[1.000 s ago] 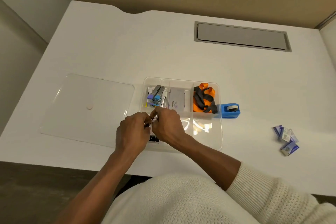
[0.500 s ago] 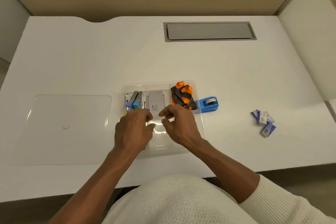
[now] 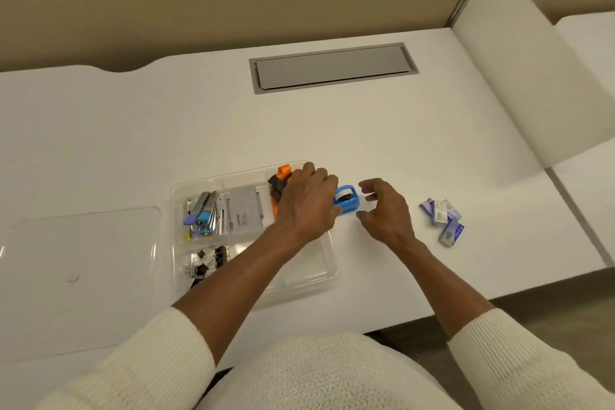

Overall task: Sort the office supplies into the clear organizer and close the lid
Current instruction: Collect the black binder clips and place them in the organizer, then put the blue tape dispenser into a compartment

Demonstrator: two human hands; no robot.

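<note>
The clear organizer (image 3: 299, 283) lies on the white desk in front of me. It holds staplers (image 3: 203, 213), a grey box (image 3: 244, 213), black binder clips (image 3: 206, 260) and an orange and black lanyard (image 3: 283, 173). A blue tape dispenser (image 3: 347, 201) stands just outside its right rim. My left hand (image 3: 307, 200) lies over the lanyard compartment and touches the dispenser's left end; its fingertips are hidden. My right hand (image 3: 382, 206) hovers at the dispenser's right end with fingers apart. The clear lid (image 3: 83, 276) lies flat to the organizer's left.
Small blue and white staple boxes (image 3: 442, 216) lie in a loose pile to the right of my right hand. A grey cable hatch (image 3: 332, 66) is set into the desk at the back. A white partition (image 3: 519, 76) bounds the desk's right side.
Both hands have left the organizer's front compartments and moved right to the blue tape dispenser. The binder clips now lie in the front left compartment. My view has swung right.
</note>
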